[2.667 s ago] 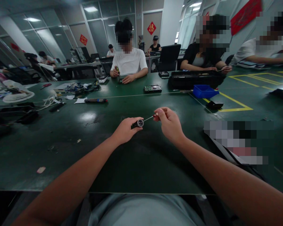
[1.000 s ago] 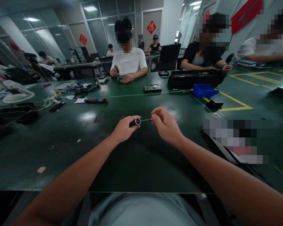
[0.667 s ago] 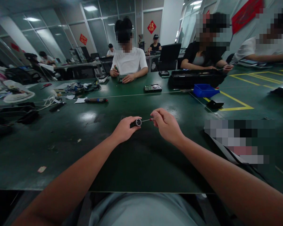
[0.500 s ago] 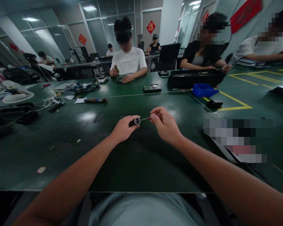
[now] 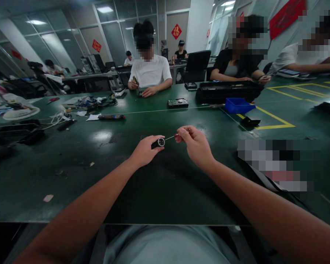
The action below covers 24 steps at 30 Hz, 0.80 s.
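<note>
My left hand (image 5: 143,151) is closed round a small black cylinder (image 5: 161,142) with a silvery ring at the end facing me. It is held low over the green tabletop, and I cannot tell whether it rests there. In my right hand (image 5: 197,146), fingers and thumb pinch the reddish handle of a thin screwdriver (image 5: 169,138). Its slim metal shaft points left, with the tip at the ringed end of the cylinder. Whether the tip sits inside or only touches the rim cannot be made out. My fingers hide most of the handle.
Ahead on the green table (image 5: 121,190) lies a hard drive (image 5: 177,103). A blue bin (image 5: 239,106) stands before a long black housing (image 5: 228,91). A dark pen-shaped tool (image 5: 112,117) and cables (image 5: 92,102) lie left. A co-worker (image 5: 150,71) sits opposite.
My right hand has shifted slightly right and turned a little at the fingers, with the screwdriver still pinched. The cylinder in my left hand has barely moved.
</note>
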Each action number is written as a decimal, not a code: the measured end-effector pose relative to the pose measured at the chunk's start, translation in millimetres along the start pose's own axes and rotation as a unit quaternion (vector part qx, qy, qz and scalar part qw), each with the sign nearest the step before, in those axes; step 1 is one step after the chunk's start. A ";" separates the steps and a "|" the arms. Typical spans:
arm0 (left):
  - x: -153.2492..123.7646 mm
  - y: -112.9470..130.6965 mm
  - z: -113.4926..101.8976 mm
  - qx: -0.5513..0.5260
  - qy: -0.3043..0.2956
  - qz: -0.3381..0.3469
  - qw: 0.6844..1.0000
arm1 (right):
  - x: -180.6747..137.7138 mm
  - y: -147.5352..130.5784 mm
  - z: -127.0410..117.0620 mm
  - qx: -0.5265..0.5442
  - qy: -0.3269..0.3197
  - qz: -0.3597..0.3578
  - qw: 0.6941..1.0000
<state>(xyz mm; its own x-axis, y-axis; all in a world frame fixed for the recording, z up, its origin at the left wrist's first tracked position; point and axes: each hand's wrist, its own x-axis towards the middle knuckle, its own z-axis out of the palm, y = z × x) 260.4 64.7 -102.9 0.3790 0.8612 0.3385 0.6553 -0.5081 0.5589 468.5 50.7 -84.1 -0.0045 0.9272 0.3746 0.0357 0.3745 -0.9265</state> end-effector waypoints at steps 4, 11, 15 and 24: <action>2.8 3.9 -7.7 0.037 0.013 0.059 0.997 | 9.4 11.5 -2.6 0.143 0.032 0.100 0.984; 6.4 2.2 -12.2 0.108 -0.035 0.031 0.993 | 13.9 18.9 -7.1 0.032 0.063 0.104 0.992; 4.9 1.0 -10.1 0.099 -0.049 0.029 0.993 | 9.4 15.7 -5.2 -0.004 0.057 0.049 0.997; 4.9 -1.2 -6.5 0.103 -0.038 0.048 0.993 | 3.9 1.6 -4.9 -0.085 0.030 -0.023 0.996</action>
<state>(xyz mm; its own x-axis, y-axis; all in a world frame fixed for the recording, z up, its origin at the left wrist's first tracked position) 257.1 69.5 -97.0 0.4897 0.8110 0.3201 0.7301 -0.5821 0.3578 473.4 54.9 -84.0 0.0489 0.9049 0.4229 0.2047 0.4053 -0.8910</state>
